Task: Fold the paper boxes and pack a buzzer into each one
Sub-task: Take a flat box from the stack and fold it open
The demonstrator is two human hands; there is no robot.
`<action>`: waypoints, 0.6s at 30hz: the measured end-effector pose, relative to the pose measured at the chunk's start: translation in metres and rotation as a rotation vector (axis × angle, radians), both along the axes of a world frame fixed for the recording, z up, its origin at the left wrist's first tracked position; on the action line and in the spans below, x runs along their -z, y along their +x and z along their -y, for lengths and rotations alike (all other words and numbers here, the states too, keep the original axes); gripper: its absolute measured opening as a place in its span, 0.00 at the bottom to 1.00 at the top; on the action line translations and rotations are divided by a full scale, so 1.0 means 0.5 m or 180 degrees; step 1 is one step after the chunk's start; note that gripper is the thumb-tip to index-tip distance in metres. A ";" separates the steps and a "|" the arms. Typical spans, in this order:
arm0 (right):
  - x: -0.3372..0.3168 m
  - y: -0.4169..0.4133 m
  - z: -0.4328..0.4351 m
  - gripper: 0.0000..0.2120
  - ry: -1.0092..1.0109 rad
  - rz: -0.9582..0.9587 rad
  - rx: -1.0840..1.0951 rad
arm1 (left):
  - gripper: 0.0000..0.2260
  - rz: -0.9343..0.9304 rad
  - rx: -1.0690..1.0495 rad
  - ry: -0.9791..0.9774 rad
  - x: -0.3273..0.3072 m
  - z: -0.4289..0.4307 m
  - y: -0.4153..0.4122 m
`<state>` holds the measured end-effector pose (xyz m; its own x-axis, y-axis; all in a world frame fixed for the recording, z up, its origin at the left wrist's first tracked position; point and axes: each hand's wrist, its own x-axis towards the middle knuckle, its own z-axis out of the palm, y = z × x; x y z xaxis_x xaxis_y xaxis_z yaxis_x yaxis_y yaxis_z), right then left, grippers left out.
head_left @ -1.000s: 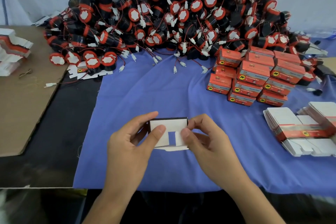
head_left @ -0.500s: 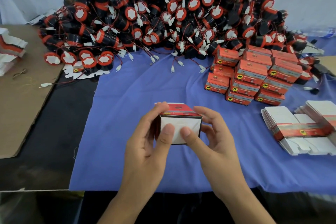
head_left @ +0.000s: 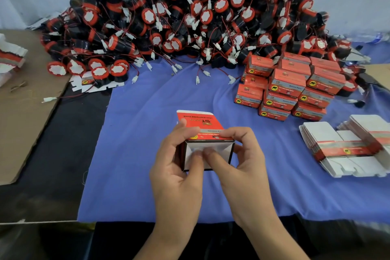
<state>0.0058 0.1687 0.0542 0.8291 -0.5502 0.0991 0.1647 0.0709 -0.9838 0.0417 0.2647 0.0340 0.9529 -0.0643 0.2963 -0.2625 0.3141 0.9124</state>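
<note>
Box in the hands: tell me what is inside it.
The box shows only white end flaps, which the left hand and the right hand press; its interior is hidden.

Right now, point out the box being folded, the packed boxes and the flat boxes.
box being folded [head_left: 200, 121]: head view, its red upper flap.
packed boxes [head_left: 288, 77]: head view, red top of a middle box.
flat boxes [head_left: 321, 133]: head view, white top sheet.

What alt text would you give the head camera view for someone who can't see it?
A left hand and a right hand grip a half-folded red and white paper box over a blue cloth, thumbs pressing its white end flaps. Behind lie a pile of black and red buzzers, stacked finished boxes and flat box blanks.
</note>
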 end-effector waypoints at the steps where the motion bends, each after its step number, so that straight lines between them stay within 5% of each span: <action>1: 0.002 0.000 -0.001 0.16 0.0003 0.0002 0.0013 | 0.22 -0.0026 -0.0016 0.0013 -0.002 0.001 -0.001; 5: 0.003 -0.003 -0.004 0.23 -0.0013 0.0092 0.0103 | 0.21 -0.0232 0.0211 -0.0119 -0.019 -0.002 0.004; 9: 0.001 -0.011 0.007 0.39 0.1133 0.0046 0.0009 | 0.19 -0.0323 0.0476 -0.0114 -0.032 -0.011 0.016; 12: 0.004 -0.014 0.021 0.39 0.1808 0.0261 -0.0471 | 0.19 -0.0455 0.0720 -0.0011 -0.035 -0.016 0.018; 18: -0.003 -0.013 0.022 0.41 0.1228 0.0447 -0.0602 | 0.18 -0.0660 0.1301 0.0291 -0.030 -0.028 0.017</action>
